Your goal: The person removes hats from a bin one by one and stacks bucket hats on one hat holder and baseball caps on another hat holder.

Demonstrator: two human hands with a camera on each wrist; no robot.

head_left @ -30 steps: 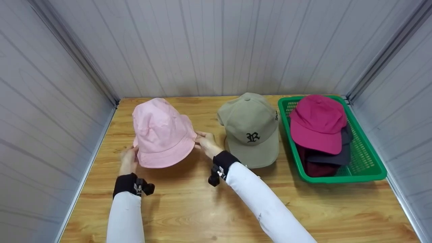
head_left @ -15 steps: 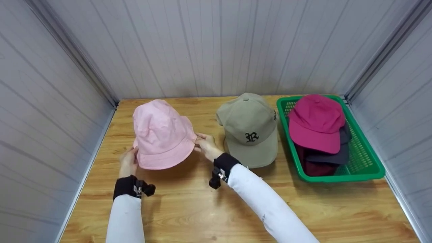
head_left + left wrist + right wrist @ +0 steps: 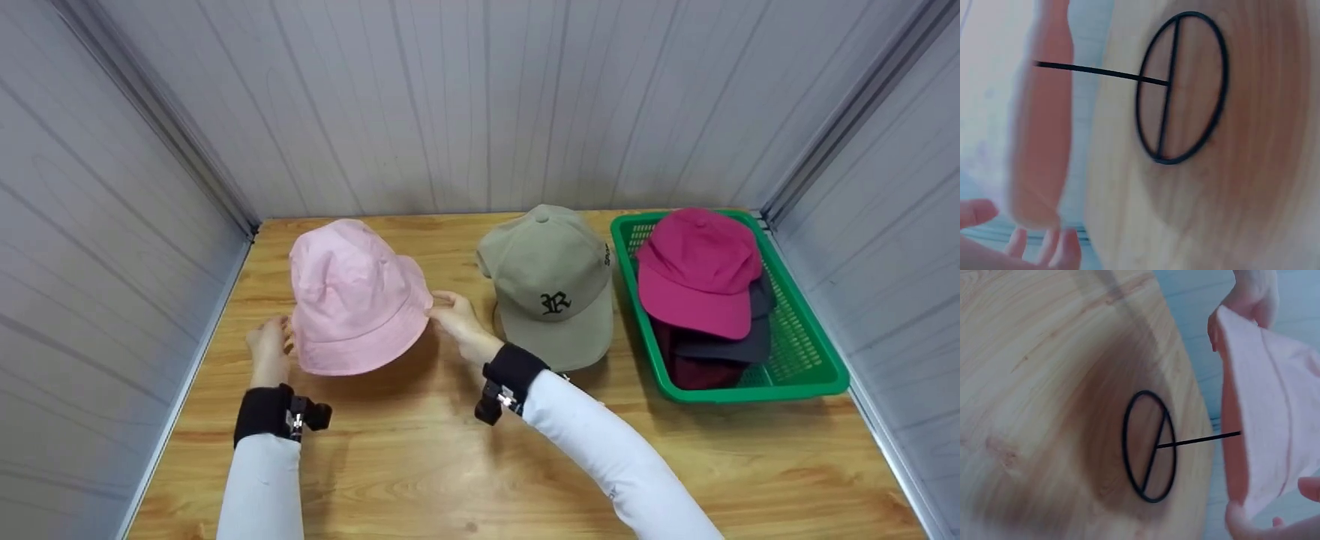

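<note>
Head view: I see the pink bucket hat raised off the counter at its left-centre, perched on a thin black wire stand whose ring base lies flat on the wood beneath it. My right hand sits at the hat's right brim, and its grip is a pinch of the brim edge between thumb and fingers; the right wrist view shows the brim held at the lower corner of the frame. My left hand is at the hat's near-left brim, fingers loosely extended; I cannot tell whether they touch the cloth or stand just beside it, and the left wrist view is too blurred to settle it. The hat thus lies between the two hands, crown tilted to the far side. Just right of the right hand rests a khaki cap with a black embroidered letter. Further right, a green basket holds a magenta cap on top of darker caps.
</note>
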